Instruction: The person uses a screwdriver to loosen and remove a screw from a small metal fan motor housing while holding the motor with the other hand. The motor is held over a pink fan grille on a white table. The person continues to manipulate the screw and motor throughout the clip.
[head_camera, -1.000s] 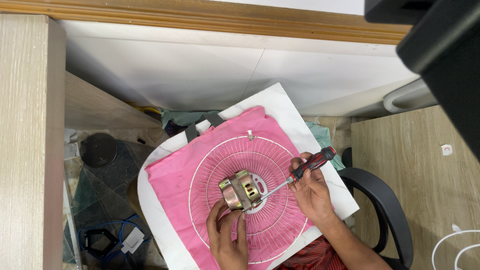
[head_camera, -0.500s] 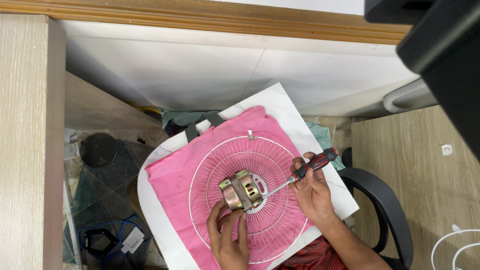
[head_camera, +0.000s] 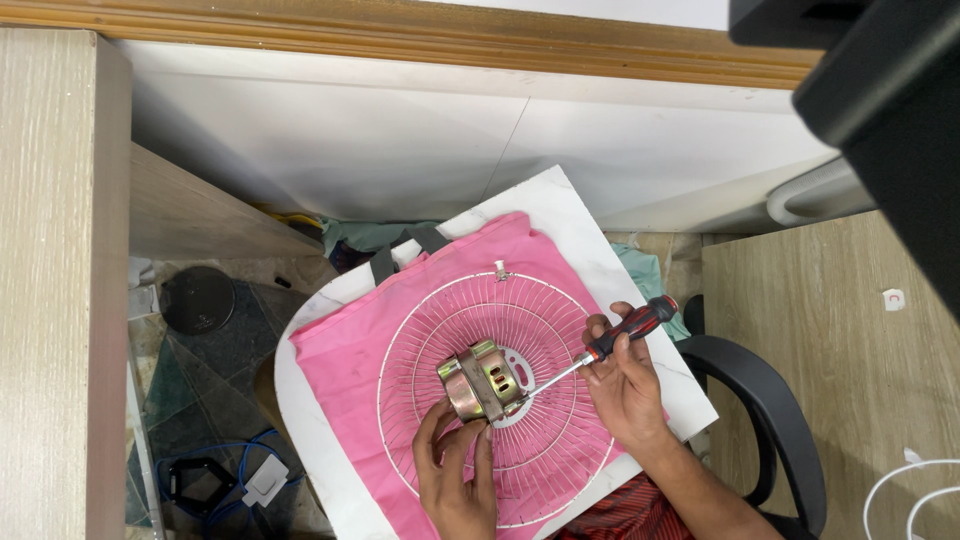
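A round white wire fan guard (head_camera: 540, 320) lies flat on a pink cloth (head_camera: 345, 370) that covers a white board (head_camera: 560, 200). A brass-coloured fan motor (head_camera: 482, 380) sits at the guard's centre. My left hand (head_camera: 455, 470) grips the motor's near side from below. My right hand (head_camera: 625, 385) holds a screwdriver with a red and black handle (head_camera: 630, 328); its metal shaft slants down-left and its tip touches the motor's right side.
A black chair armrest (head_camera: 760, 400) curves at the right, next to a light wooden surface (head_camera: 850, 360). On the floor at the left lie a black round lid (head_camera: 198, 300), blue cable and a white plug block (head_camera: 262, 480). A wooden panel (head_camera: 50, 280) stands at far left.
My right hand and the screwdriver handle have shifted slightly, while the tip stays at the motor. My left hand keeps its hold.
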